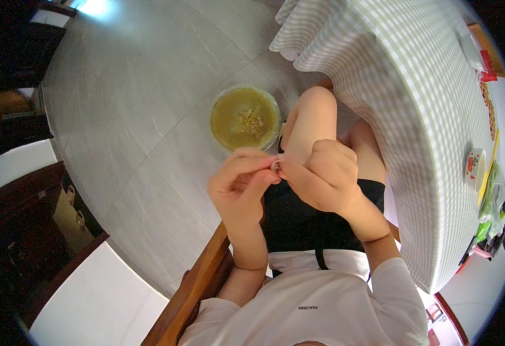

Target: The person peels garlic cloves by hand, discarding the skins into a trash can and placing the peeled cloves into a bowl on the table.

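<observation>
Over my lap, my left hand [244, 179] and my right hand [322, 176] meet fingertip to fingertip. Between them they pinch a small pale piece [275, 165], mostly covered by the fingers, so its kind does not show. The left thumb and forefinger press it from one side, while the right hand's other fingers curl into the palm. Just beyond the hands, on the floor, stands a round yellowish-green bin [222, 124] with a clear liner over its rim. Pale yellowish scraps [251, 122] lie at its bottom.
A table under a grey-and-white checked cloth [402, 115] rises at my right, with a small white bowl [476, 169] and several packages on it. A wooden chair arm [197, 282] runs along my left. Grey tiles [131, 86] cover the floor; dark wooden furniture [33, 213] stands at far left.
</observation>
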A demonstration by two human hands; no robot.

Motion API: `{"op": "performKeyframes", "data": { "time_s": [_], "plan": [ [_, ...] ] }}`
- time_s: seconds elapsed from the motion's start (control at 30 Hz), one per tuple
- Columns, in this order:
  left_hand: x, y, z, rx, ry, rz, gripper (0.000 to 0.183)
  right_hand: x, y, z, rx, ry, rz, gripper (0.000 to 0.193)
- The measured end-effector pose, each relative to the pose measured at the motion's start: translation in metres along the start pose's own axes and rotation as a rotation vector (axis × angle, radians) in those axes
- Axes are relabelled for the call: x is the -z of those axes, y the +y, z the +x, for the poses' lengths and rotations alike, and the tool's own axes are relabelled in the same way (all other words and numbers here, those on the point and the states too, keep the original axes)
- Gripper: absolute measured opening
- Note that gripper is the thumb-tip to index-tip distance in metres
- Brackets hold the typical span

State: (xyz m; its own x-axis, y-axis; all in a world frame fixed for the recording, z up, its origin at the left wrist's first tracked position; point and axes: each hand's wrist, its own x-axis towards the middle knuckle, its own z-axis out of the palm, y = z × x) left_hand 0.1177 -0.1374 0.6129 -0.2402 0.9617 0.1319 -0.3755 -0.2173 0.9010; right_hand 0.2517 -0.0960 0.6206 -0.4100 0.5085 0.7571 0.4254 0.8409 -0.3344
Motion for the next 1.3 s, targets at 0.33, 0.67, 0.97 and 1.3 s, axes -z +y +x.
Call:
{"op": "performKeyframes", "data": {
  "time_s": [0.33,0.67,0.97,1.3],
  "plan": [
    [0.001,-0.013,0.001,0.087,0.089,-0.219,0.014,-0.002,0.003,0.000,0.030,-0.042,-0.073,0.031],
    [0.007,-0.023,0.002,-0.140,0.166,-0.198,0.013,0.003,-0.005,0.013,-0.530,-0.159,0.524,0.011],
    [0.001,-0.022,0.006,-0.057,0.281,0.014,0.010,-0.014,-0.010,0.009,-0.607,-0.169,0.467,0.008],
    [0.001,-0.031,0.010,-0.099,0.294,0.107,0.010,-0.016,-0.005,0.004,-0.518,-0.183,0.484,0.008]
  ]
}}
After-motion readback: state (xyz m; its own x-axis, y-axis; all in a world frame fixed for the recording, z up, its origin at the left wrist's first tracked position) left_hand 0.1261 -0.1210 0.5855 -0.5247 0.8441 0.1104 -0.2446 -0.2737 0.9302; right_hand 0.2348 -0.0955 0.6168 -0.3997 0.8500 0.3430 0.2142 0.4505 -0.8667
